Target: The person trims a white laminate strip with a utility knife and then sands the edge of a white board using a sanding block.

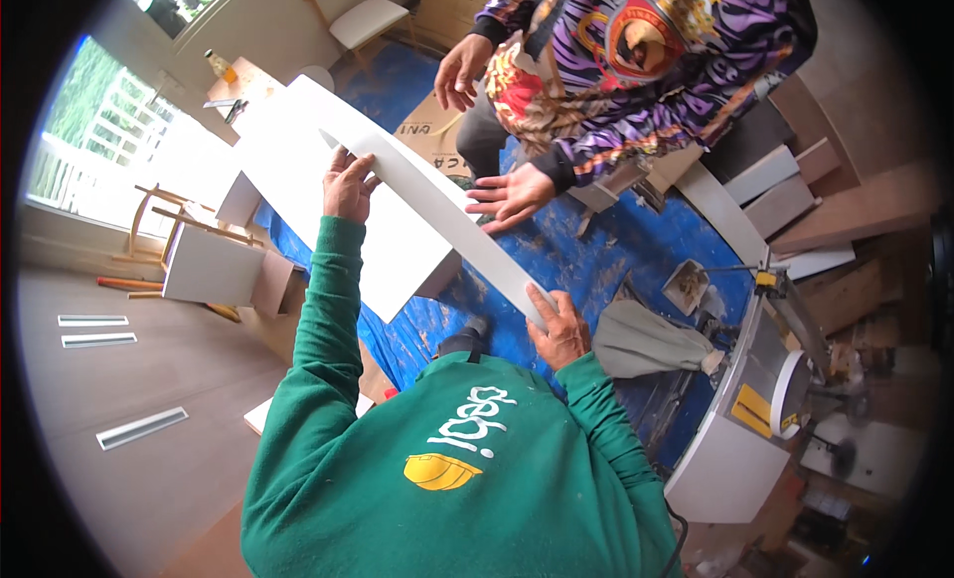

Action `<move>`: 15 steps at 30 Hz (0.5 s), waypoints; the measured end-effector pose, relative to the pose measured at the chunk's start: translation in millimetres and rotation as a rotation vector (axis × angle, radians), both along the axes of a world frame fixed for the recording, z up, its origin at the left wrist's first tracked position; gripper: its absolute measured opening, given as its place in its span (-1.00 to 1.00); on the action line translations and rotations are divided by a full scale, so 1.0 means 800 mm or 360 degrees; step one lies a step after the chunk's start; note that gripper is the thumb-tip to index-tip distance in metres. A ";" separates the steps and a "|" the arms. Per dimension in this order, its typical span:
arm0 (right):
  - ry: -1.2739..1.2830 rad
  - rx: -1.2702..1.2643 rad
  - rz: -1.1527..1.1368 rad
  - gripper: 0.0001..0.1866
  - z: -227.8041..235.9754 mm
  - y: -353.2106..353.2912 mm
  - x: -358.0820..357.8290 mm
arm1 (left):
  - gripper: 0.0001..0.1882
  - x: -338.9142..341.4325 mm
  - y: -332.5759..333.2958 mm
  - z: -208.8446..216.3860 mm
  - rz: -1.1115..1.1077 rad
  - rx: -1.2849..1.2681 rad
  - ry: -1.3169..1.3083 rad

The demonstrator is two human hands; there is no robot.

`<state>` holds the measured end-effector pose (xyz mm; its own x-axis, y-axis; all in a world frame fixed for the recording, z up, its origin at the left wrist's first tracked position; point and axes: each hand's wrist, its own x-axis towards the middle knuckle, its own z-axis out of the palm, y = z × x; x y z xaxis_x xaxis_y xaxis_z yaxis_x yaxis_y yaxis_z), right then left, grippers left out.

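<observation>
A long, narrow white board (429,194) slants across the space in front of me, held up in both hands. My left hand (348,183) grips its lower edge toward the far left end. At the near right end, my right hand (563,331) is closed around the board's tip. Beneath the strip lies a wide white panel (393,265). Across from me stands a person in a patterned purple jacket; their open hand (514,195), palm up, is close beside the strip. Their other hand (462,73) hangs farther back with fingers loosely bent.
Blue sheeting (571,270) covers the floor. A grey cloth bag (651,339) lies to the right, near a machine with a white panel (730,469). Board offcuts (780,205) are stacked at the far right. A bottle (221,66) and chair (368,23) stand at the back.
</observation>
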<state>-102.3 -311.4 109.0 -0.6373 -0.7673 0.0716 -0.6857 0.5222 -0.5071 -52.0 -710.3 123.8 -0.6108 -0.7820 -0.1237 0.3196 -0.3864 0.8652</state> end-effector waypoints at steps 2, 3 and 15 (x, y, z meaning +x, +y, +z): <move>0.0123 -0.0224 -0.0015 -0.31 0.003 0.001 -0.010 | -0.57 -0.023 -0.006 -0.007 -0.0077 0.0111 0.0074; 0.0088 -0.0242 -0.0063 -0.30 0.008 0.005 -0.009 | -0.60 -0.032 -0.006 -0.011 -0.0060 0.0149 0.0051; 0.0531 -0.0326 -0.0548 -0.55 0.021 0.052 0.000 | -0.71 -0.125 -0.016 -0.058 -0.0558 -0.1889 -0.0941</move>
<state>-102.0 -269.6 126.0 -0.7670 -0.4664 0.4407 -0.6336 0.6590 -0.4053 -151.7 -722.7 77.4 -0.8873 -0.4169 0.1972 -0.1692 0.6920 0.7018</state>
